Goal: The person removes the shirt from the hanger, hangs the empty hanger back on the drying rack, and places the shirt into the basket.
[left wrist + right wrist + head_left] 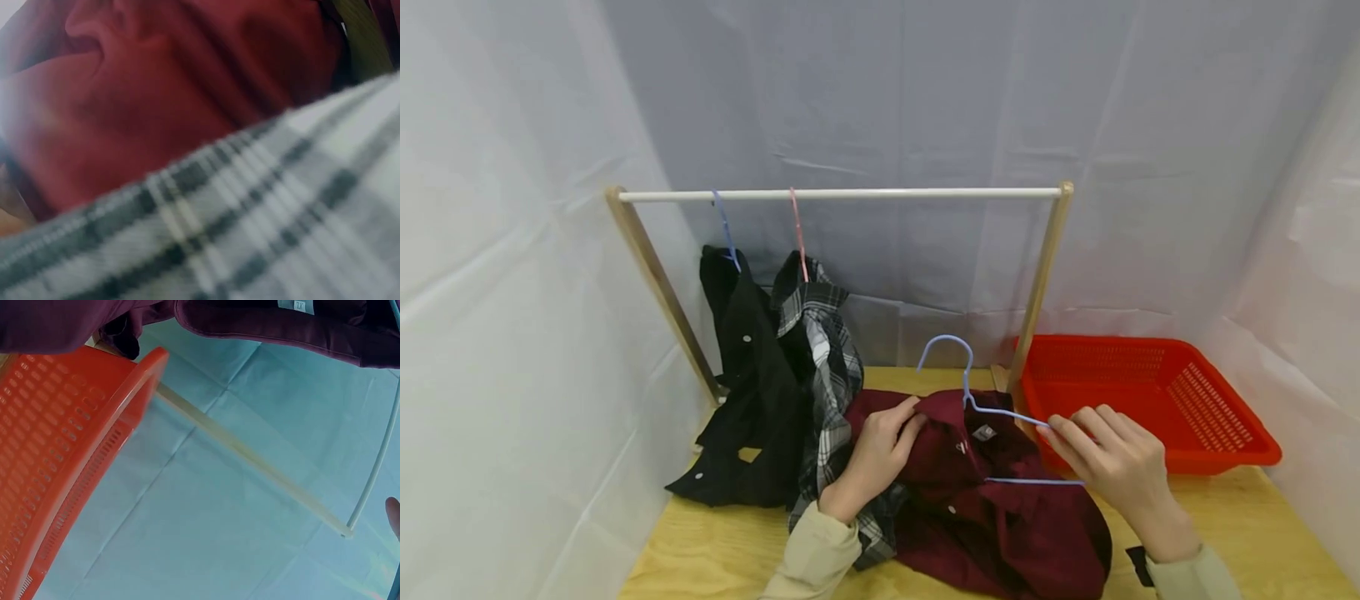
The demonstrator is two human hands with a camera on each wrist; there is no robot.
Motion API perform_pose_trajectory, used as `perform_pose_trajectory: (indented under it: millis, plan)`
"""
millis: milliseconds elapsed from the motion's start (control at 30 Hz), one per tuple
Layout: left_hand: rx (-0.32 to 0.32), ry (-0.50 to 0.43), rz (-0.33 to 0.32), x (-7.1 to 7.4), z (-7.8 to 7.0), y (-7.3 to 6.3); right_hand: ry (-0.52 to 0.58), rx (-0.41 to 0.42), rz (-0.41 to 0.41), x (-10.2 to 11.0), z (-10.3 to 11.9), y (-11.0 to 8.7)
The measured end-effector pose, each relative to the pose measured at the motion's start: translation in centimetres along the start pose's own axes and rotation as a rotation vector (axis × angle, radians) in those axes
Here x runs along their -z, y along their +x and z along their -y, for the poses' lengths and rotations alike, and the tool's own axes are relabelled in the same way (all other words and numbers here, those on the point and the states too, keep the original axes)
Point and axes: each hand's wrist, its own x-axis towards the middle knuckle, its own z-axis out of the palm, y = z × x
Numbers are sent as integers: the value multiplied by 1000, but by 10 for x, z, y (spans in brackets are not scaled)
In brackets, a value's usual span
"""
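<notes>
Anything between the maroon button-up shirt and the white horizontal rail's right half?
Nothing visible blocks the maroon button-up shirt from the right half of the white horizontal rail; the black-and-white plaid shirt hangs to the left.

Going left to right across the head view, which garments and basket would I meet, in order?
Black shirt → plaid shirt → maroon shirt → red basket.
</notes>
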Motion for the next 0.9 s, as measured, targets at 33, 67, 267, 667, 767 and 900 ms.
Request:
perform_pose_trajectory:
  millis: [33,67,267,667,767,900]
  plan:
    - [-1,2,-2,0,0,0,-2,0,-4,0,0,0]
    - [-6,5,-5,0,1,0,-3,-1,-10,0,0,1]
    - [-13,12,-13,-1,5,-2,-14,-42,-42,5,-6,-2]
    - [37,20,-71,7,19,-4,-72,-241,-129,37,-29,-4]
    - [65,49,-116,7,22,-4,-67,-253,-162,44,-32,3]
    - [103,92,-186,8,26,-4,-82,-267,-178,54,-38,7]
